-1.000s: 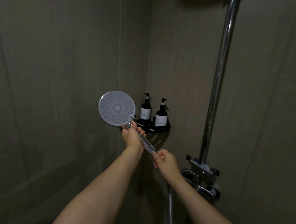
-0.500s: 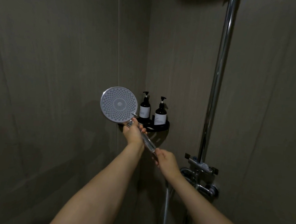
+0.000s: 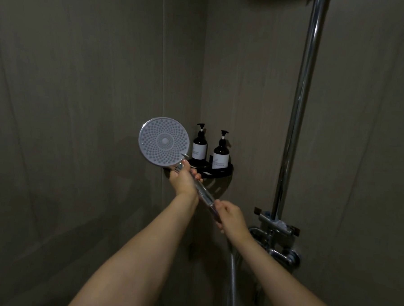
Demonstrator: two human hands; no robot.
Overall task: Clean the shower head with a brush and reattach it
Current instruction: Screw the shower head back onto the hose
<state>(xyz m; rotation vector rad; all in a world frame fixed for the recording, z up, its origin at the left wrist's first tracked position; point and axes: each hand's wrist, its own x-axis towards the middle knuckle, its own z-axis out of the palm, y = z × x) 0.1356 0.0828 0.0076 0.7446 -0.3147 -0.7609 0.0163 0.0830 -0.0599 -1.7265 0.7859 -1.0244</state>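
Grey dotted shower head (black bottles)

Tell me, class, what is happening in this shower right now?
A person holds a shower head up in the corner, its nozzle face toward the camera. The left hand grips the handle just below the head, and the right hand grips the handle's lower end, where the hose hangs down. No brush is in view. Two pump bottles stand on a black corner shelf behind, and the chrome rail with its mixer stands to the right.

Bare forearms, no sleeves, no jewellery
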